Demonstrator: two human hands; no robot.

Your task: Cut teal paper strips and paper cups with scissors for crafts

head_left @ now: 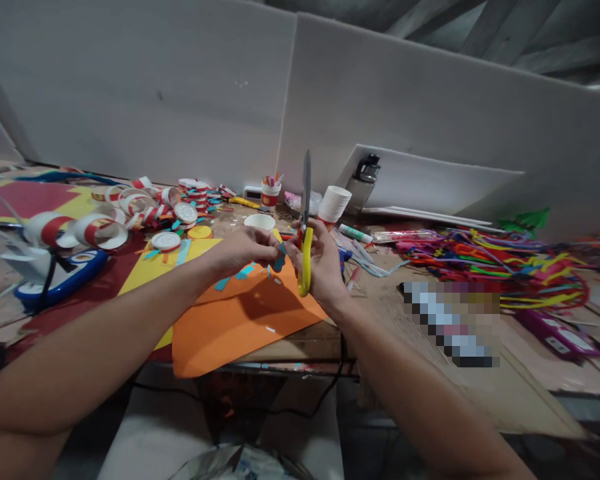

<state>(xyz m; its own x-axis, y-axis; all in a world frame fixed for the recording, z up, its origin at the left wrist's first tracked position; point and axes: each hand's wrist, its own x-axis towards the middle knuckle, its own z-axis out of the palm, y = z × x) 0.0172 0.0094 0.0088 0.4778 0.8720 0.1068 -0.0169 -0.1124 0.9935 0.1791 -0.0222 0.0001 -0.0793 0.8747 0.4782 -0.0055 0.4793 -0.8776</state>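
Note:
My left hand is closed, with a small blue piece of paper pinched at its fingertips. My right hand is wrapped around a pair of scissors with yellow handles, its blades pointing up and away from the paper. The right fingertips come close to the blue piece; whether they touch it I cannot tell. Under both hands lies a sheet of orange paper with blue scraps on it, partly covering a yellow sheet. A white paper cup stands just behind my left hand.
Curled red-and-white cup strips and cut cup pieces crowd the left. Stacked paper cups and a dark-capped bottle stand behind. Colourful pipe cleaners heap at right, near a pixelated object. White boards wall the back.

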